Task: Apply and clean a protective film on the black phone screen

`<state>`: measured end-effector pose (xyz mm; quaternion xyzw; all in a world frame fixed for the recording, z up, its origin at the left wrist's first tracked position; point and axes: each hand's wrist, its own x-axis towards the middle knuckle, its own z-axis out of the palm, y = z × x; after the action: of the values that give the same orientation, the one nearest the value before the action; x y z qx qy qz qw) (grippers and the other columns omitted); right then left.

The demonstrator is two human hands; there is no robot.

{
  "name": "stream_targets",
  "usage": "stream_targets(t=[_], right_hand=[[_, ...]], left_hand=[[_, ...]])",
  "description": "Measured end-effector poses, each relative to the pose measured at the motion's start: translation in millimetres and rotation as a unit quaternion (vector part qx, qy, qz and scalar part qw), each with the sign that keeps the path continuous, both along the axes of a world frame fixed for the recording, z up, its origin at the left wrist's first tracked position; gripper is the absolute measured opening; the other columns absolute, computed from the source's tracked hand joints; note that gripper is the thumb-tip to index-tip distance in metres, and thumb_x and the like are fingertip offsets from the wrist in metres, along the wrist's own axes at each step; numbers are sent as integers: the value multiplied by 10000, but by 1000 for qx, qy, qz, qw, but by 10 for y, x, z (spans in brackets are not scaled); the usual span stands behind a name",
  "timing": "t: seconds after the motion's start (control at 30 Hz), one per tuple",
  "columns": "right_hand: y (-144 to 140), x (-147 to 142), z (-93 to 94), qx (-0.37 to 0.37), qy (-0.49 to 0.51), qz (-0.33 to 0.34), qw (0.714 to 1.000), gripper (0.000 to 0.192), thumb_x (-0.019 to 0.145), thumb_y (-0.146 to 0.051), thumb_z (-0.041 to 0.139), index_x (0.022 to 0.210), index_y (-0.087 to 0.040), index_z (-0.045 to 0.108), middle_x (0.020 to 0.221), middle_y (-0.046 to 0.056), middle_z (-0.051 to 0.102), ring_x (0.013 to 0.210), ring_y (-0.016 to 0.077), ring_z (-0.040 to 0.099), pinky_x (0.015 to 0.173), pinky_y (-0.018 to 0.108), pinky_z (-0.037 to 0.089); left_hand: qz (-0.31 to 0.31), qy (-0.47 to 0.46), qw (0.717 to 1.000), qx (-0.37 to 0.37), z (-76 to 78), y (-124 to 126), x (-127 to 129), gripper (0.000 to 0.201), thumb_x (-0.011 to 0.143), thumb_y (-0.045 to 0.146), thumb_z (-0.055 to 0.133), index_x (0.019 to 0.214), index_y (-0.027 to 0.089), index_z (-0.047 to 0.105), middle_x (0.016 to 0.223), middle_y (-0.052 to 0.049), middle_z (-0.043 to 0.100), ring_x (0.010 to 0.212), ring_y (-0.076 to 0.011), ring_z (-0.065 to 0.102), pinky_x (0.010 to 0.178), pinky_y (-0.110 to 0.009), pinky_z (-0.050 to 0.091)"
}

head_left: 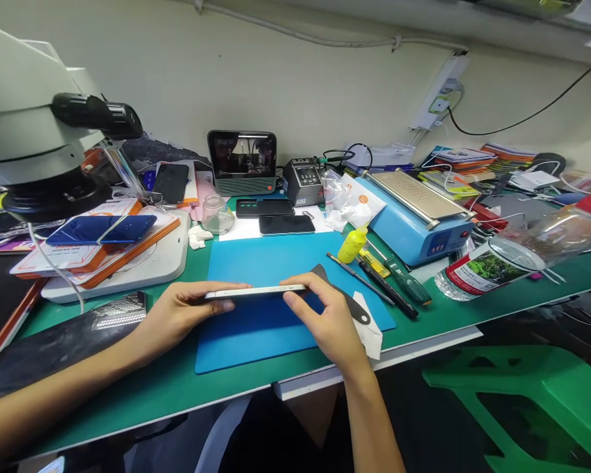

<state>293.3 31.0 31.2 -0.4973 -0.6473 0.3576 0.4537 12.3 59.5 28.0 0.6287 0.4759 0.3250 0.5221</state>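
A smartphone (256, 291) is held edge-on above the blue mat (256, 341), its light side frame turned toward me. My left hand (182, 307) grips its left end, thumb below and fingers on top. At the other end, my right hand (322, 309) pinches the phone between thumb and fingers. Beside that hand, a dark flat tool (359, 312) with a hole in its end lies over a white tissue (372, 335). Both broad faces of the phone are mostly hidden at this angle.
A microscope (34, 131) overhangs the left side. Beyond the mat lie a dark phone (286, 225) and a glass jar (214, 213). To the right are a yellow bottle (352, 244), a green-handled screwdriver (408, 282), a blue heating plate (414, 223) and a plastic bottle (487, 266).
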Motion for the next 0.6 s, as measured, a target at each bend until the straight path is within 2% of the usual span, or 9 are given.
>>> stream_targets(t=[0.17,0.4,0.5,0.6], right_hand=[[-2,6,0,-5,0,1,1000,127,1038,-363,732,1095,-297,823,1145,26,837,1117,261,758,1012,381,573],[32,-8,-37,-14,9,-18,1000,153,1052,-409,742,1135,-323,839,1173,8,840,1136,249,757,981,356,568],[33,-24,-48,-13,11,-27,999,150,1054,-394,743,1149,-326,837,1187,1,844,1151,246,758,992,352,561],[16,-38,-40,-9,10,-31,999,134,1045,-359,752,1141,-318,836,1181,-5,850,1146,237,765,995,340,560]], left_hand=[[-2,7,1000,-8,1,12,-1,423,821,663,905,1155,402,899,1282,-31,856,1283,-389,797,1183,-522,620],[2,33,999,-1,-26,35,-1,451,845,692,871,1160,372,906,1263,-38,868,1215,-356,821,1125,-459,652],[-3,54,998,14,-49,32,-31,498,916,727,790,1228,352,891,1294,-42,862,1162,-317,827,1057,-390,670],[-12,69,997,30,-80,27,-78,589,985,802,647,1266,340,880,1333,-41,850,1205,-301,809,1091,-341,638]])
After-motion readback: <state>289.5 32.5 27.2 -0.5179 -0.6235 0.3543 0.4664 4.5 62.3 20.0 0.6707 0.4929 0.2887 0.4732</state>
